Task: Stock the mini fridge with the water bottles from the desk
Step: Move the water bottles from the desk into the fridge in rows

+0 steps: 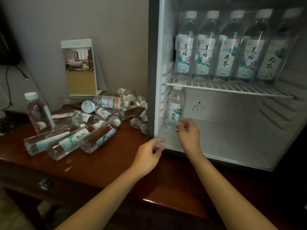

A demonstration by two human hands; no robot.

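The mini fridge [152, 67] stands open on the wooden desk [103, 163]. Several upright water bottles [206, 45] fill its wire upper shelf [216, 87]. A single water bottle [175, 108] stands at the left of the lower compartment. My right hand [188, 133] reaches in beside it, its fingertips at the bottle's lower right side, not wrapped round it. My left hand [149, 155] hovers at the fridge's lower left corner, fingers loosely curled and holding nothing. Several more bottles [93, 130] lie in a heap on the desk to the left, and one [39, 113] stands upright there.
A folded hotel brochure stand [81, 67] leans against the wall behind the heap. Black cables [7, 90] hang at the far left. A drawer handle [44, 183] sits on the desk front. The fridge's lower compartment floor [232, 140] is bare to the right of the bottle.
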